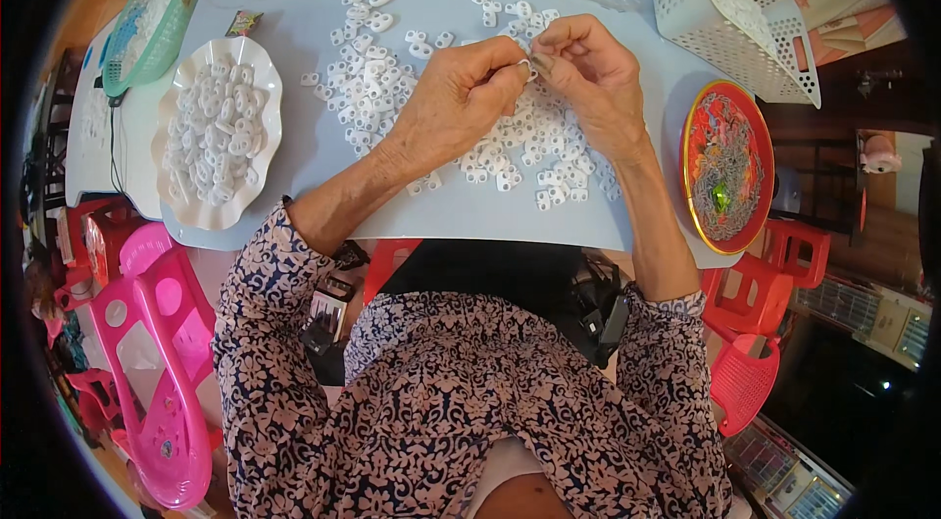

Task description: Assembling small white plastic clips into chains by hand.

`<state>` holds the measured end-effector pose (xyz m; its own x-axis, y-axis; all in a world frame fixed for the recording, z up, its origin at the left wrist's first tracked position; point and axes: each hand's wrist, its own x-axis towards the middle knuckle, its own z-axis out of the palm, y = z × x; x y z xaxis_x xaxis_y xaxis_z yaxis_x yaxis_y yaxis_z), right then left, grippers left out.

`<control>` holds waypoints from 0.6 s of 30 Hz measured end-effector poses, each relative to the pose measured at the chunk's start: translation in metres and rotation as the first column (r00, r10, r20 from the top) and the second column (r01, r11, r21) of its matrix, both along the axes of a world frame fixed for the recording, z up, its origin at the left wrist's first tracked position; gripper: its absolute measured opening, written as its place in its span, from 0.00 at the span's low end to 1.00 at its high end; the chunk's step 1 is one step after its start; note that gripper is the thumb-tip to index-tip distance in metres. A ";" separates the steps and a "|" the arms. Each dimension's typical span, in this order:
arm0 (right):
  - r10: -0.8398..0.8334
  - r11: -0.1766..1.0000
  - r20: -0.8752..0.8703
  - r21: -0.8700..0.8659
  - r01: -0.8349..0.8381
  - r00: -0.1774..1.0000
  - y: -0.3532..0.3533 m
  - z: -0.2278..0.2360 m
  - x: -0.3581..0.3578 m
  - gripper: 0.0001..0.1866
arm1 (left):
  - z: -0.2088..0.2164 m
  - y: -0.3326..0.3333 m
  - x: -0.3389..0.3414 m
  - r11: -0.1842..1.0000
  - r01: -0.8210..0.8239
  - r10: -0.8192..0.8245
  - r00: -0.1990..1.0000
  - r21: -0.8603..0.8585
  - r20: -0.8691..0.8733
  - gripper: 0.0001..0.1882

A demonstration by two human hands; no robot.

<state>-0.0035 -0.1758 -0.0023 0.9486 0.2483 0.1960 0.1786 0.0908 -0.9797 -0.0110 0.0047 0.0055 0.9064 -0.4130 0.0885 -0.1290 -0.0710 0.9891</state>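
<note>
Bare table (pixel 294 142) lies between the white dish (pixel 218 132) and the scattered white pieces (pixel 377 88).

Small item pinched between left hand (pixel 459 99) and right hand (pixel 588 78): mostly covered by fingertips, kind and shape indeterminable. Loose white plastic pieces (pixel 377 78) beneath both hands hidden; further pieces cut off at 12 o'clock. Green basket (pixel 147 24) at 10 o'clock: contents blurred toward rim. Red round tray (pixel 727 166) at 3 o'clock: grey tangle inside too fine to identify. White perforated basket (pixel 735 14) at 1 o'clock partly cut off.
</note>
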 end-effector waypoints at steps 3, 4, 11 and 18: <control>-0.031 0.998 -0.071 0.044 0.034 0.997 0.001 -0.001 0.000 0.07 | 0.002 0.001 0.001 1.000 0.002 -0.002 1.000 0.006 0.008 0.10; -0.029 0.999 -0.071 0.044 0.033 0.997 0.001 0.000 0.000 0.07 | 0.004 0.001 0.002 1.000 0.009 -0.009 1.000 0.016 0.008 0.10; -0.026 0.998 -0.068 -0.056 0.022 0.997 -0.002 0.001 -0.001 0.06 | 0.003 0.002 0.002 0.999 0.032 -0.032 0.999 0.035 -0.021 0.10; -0.166 0.972 0.068 -0.157 0.175 0.984 0.008 0.006 -0.002 0.06 | 0.008 0.000 0.002 0.999 -0.038 0.038 0.996 -0.007 0.077 0.09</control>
